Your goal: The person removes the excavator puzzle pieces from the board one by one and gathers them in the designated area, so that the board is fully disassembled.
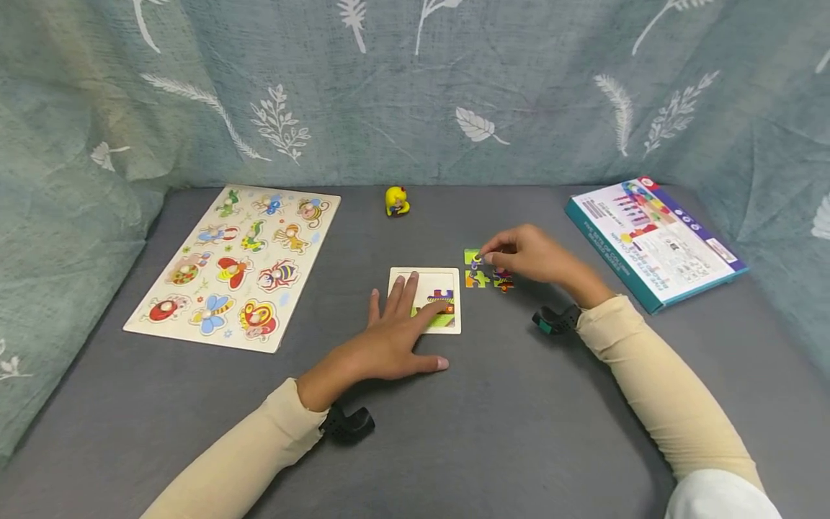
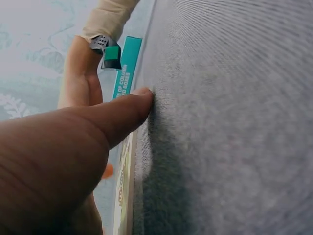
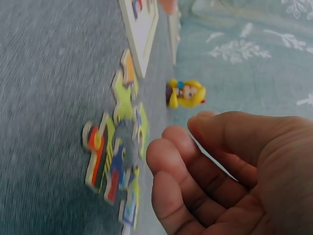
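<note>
A small square puzzle board (image 1: 457, 303) lies on the table with a few joined pieces (image 1: 442, 310) in its lower right part. My left hand (image 1: 397, 346) rests across it, fingers spread and straight, thumb stretched onto the table beside the near edge. Loose jigsaw pieces (image 1: 478, 279) lie just right of the board. Over them hovers my right hand (image 1: 528, 252), its fingers loosely bent. In the right wrist view, the fingertips (image 3: 166, 154) stand apart from the pieces (image 3: 100, 156), and nothing shows between thumb and fingers.
A large wooden insect puzzle board (image 1: 243, 270) lies at the left. Behind the small board sits a yellow-haired toy figure (image 1: 397, 202). A teal-edged box (image 1: 655, 241) lies at the right. A leaf-patterned curtain (image 1: 415, 94) hangs along the table's back.
</note>
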`<control>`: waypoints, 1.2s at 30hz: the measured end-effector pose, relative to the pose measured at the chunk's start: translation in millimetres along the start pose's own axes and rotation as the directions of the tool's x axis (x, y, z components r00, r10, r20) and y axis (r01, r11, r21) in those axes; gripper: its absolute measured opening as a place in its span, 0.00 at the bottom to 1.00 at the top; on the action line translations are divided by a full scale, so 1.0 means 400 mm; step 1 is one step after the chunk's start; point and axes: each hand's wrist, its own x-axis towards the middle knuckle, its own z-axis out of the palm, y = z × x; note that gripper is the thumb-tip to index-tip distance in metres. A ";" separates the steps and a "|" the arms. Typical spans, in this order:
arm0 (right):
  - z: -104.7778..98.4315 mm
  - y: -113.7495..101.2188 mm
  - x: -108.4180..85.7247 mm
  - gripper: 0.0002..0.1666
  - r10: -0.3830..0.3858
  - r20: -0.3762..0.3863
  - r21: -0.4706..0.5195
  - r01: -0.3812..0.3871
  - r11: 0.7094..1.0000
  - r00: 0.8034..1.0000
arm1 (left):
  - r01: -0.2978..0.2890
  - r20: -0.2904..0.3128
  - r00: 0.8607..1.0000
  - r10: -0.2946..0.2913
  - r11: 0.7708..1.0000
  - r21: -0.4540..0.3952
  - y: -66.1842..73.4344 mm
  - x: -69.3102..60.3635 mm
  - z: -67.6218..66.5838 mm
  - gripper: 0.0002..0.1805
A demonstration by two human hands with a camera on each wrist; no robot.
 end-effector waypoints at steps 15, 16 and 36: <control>0.047 -0.065 0.041 0.20 -0.076 0.090 0.158 0.061 0.986 0.993 | -0.035 0.117 0.993 0.033 0.999 0.020 0.004 0.002 -0.009 0.50; 0.051 -0.067 0.044 0.21 -0.081 0.095 0.171 0.064 0.983 0.992 | -0.035 0.122 0.992 0.031 0.999 0.025 0.004 0.003 -0.009 0.50; 0.098 -0.092 0.062 0.20 -0.073 0.157 0.250 0.032 0.968 0.985 | -0.056 0.145 0.988 0.046 0.996 0.067 0.003 0.014 -0.007 0.49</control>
